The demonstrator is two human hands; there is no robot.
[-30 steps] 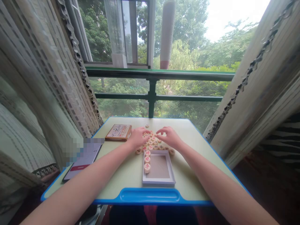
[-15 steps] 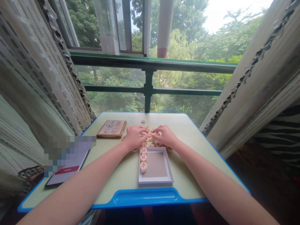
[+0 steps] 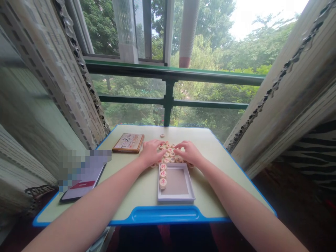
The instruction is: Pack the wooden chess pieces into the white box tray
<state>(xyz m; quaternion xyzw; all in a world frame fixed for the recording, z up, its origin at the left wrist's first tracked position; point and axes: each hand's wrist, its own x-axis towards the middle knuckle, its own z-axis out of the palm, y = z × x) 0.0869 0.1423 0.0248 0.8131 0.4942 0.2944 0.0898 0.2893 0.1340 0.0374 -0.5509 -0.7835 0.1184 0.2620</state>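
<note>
A pile of round wooden chess pieces (image 3: 170,155) with red characters lies in the middle of the table (image 3: 210,175). My left hand (image 3: 151,152) rests on the left side of the pile, fingers bent over the pieces. From the right, my right hand (image 3: 189,152) covers the other side of the pile, fingertips down on the pieces. Whether either hand pinches a piece is hidden. A shallow white box (image 3: 176,197) sits just in front of the pile, with three pieces (image 3: 163,174) in a column along its left wall.
A flat brown box lid (image 3: 128,142) lies at the table's far left. A phone (image 3: 82,183) lies near the left edge. One stray piece (image 3: 162,135) sits farther back. A green railing (image 3: 170,75) and window stand behind; curtains hang on both sides.
Both hands stay on the pile and shift only slightly among the pieces. The head camera has tilted and swayed a little.
</note>
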